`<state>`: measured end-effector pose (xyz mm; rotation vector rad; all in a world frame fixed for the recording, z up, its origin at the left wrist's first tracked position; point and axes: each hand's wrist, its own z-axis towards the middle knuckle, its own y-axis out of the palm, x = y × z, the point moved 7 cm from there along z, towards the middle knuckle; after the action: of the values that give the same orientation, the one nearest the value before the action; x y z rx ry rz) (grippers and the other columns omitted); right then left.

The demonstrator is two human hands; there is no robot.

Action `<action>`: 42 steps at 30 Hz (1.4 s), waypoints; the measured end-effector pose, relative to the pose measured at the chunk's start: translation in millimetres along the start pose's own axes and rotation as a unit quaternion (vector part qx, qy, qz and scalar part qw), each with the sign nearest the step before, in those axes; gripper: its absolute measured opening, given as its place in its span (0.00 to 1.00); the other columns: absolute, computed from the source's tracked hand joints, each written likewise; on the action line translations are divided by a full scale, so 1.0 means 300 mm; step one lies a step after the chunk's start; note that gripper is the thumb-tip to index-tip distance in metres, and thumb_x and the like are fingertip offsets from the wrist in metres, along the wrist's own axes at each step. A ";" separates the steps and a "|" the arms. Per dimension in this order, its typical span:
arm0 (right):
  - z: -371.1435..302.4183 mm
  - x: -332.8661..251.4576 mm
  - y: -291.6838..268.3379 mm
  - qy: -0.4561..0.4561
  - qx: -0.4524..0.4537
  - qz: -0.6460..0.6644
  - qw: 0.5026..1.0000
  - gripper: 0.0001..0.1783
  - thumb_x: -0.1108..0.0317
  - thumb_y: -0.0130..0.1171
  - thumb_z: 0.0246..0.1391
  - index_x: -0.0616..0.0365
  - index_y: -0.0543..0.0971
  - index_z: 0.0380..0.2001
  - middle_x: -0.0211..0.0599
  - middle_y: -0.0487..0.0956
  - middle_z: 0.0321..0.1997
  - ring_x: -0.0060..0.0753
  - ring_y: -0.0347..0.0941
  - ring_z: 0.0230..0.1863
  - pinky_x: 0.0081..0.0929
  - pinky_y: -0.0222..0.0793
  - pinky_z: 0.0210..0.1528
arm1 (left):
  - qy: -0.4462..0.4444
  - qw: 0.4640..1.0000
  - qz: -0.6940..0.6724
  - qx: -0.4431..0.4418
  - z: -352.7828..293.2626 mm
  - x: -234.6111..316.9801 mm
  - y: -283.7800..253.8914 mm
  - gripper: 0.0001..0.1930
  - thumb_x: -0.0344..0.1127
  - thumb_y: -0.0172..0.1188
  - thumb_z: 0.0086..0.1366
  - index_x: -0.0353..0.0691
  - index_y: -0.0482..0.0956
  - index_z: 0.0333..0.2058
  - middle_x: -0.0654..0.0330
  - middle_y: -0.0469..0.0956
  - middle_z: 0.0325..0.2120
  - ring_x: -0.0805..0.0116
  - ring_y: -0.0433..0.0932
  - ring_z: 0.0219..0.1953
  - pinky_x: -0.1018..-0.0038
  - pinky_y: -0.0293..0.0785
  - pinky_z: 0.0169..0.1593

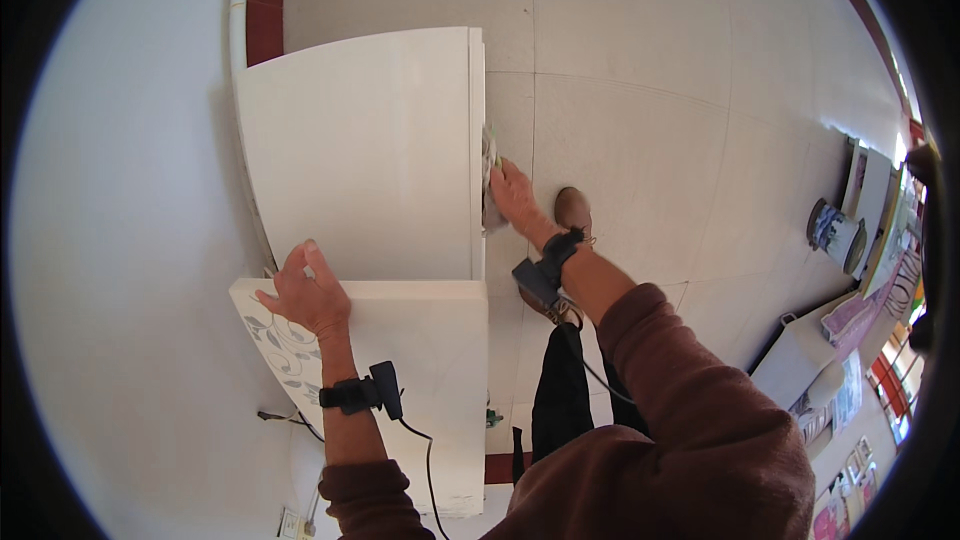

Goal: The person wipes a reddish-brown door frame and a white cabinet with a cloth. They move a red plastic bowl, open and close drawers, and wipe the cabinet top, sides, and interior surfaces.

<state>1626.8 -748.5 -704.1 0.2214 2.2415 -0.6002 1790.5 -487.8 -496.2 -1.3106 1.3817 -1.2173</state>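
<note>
My right hand [515, 198] is closed on a crumpled greyish cloth [493, 205] with a bit of green, against the side of a low white cabinet [360, 160]. Part of that cloth is hidden behind the cabinet's edge and my fingers. My left hand [312, 295] rests at the edge of a taller white unit [430, 380] beside the cabinet. Its fingers are partly bent and apart, with nothing seen in them. Grey leaf-and-scroll patterns decorate this unit's wall-side face. Each wrist wears a black strap with a small box and cable.
A pale wall [130, 240] runs along the left. My brown shoes [572, 208] stand on the tiled floor [640, 140] close to the cabinet. At the right are a patterned round container [835, 235] and white furniture [800, 355] with cloths on it. Cables hang near a wall socket [290, 523].
</note>
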 end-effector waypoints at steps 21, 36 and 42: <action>-0.523 0.682 0.502 0.033 -0.252 -0.251 0.934 0.22 0.68 0.66 0.36 0.58 0.75 0.39 0.54 0.77 0.38 0.57 0.73 0.45 0.39 0.70 0.47 | -0.025 0.998 -0.053 -0.027 -0.016 0.010 -0.017 0.22 0.49 0.40 0.68 0.40 0.78 0.41 0.64 0.79 0.37 0.64 0.70 0.51 0.52 0.26 0.67; 0.548 0.097 -0.087 0.017 0.024 0.067 0.997 0.16 0.62 0.47 0.55 0.61 0.75 0.41 0.56 0.77 0.43 0.55 0.73 0.45 0.41 0.70 0.47 | -0.022 0.997 -0.072 -0.017 -0.015 0.034 -0.031 0.20 0.48 0.41 0.69 0.41 0.77 0.43 0.66 0.79 0.33 0.69 0.71 0.49 0.51 0.23 0.67; 0.542 0.159 -0.032 0.035 -0.002 0.168 0.985 0.13 0.67 0.47 0.54 0.65 0.74 0.38 0.56 0.77 0.38 0.54 0.75 0.39 0.40 0.73 0.42 | -0.036 0.997 -0.057 -0.042 -0.027 0.002 -0.011 0.20 0.48 0.40 0.69 0.42 0.77 0.44 0.66 0.80 0.35 0.70 0.70 0.50 0.52 0.23 0.67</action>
<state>1698.0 -837.5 -829.8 0.6132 2.2047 -0.4093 1783.0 -487.5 -491.7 -1.4955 1.3349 -1.1870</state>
